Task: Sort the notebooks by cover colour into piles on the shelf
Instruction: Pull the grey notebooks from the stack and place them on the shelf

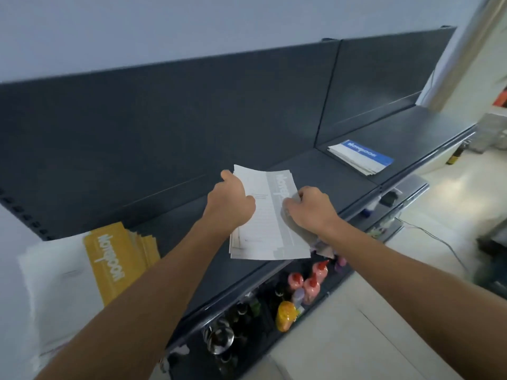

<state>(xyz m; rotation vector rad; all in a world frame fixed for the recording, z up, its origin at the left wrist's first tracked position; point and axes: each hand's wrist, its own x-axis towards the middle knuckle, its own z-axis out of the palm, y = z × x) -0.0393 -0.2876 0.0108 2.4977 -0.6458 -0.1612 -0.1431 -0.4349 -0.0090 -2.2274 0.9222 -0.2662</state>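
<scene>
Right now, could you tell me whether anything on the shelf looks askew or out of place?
The yellow pile is fanned out, its notebooks slid apart instead of squared. The grey pile sits skewed, its near corner jutting past the shelf front, while the left hand and right hand grip its curled top notebook.

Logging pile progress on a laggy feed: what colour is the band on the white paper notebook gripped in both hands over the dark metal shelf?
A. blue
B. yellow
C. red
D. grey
D: the white paper notebook with a grey band is gripped by the left hand and right hand. The yellow-covered pile lies to the left and the blue-covered pile to the right.
</scene>
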